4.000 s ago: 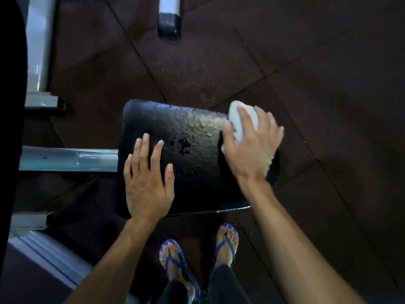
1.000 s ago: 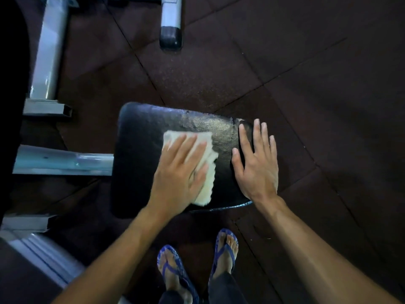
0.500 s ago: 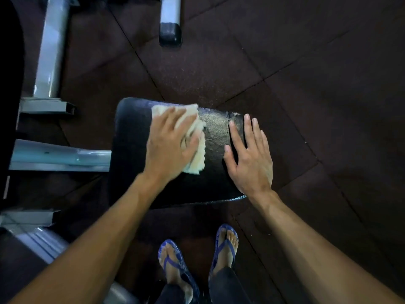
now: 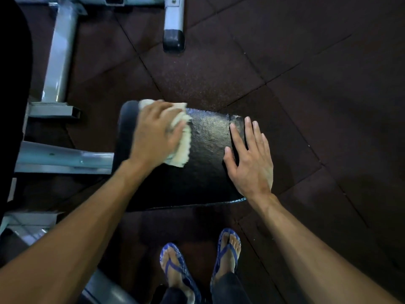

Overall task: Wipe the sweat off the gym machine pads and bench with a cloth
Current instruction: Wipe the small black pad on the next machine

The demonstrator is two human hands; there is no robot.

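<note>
A black padded seat (image 4: pixel 203 154) of a gym machine lies below me, its surface shiny in the middle. My left hand (image 4: pixel 154 133) presses a pale crumpled cloth (image 4: pixel 180 137) flat against the pad's far left corner, fingers spread over it. My right hand (image 4: pixel 249 159) rests flat on the pad's right edge with straight fingers, holding nothing. The cloth shows beyond the fingertips and along the hand's right side; the rest is hidden under the palm.
Grey steel frame tubes (image 4: pixel 63 159) run left of the pad, with an upright post (image 4: pixel 58 60) and a rubber-capped foot (image 4: pixel 173 39) farther back. Dark rubber floor tiles (image 4: pixel 306 95) surround the machine. My feet in blue sandals (image 4: pixel 177 273) stand just before the pad.
My left hand has slid the cloth from the pad's middle toward its far left corner. The right hand, which held the cloth four seconds ago, stays flat on the right edge.
</note>
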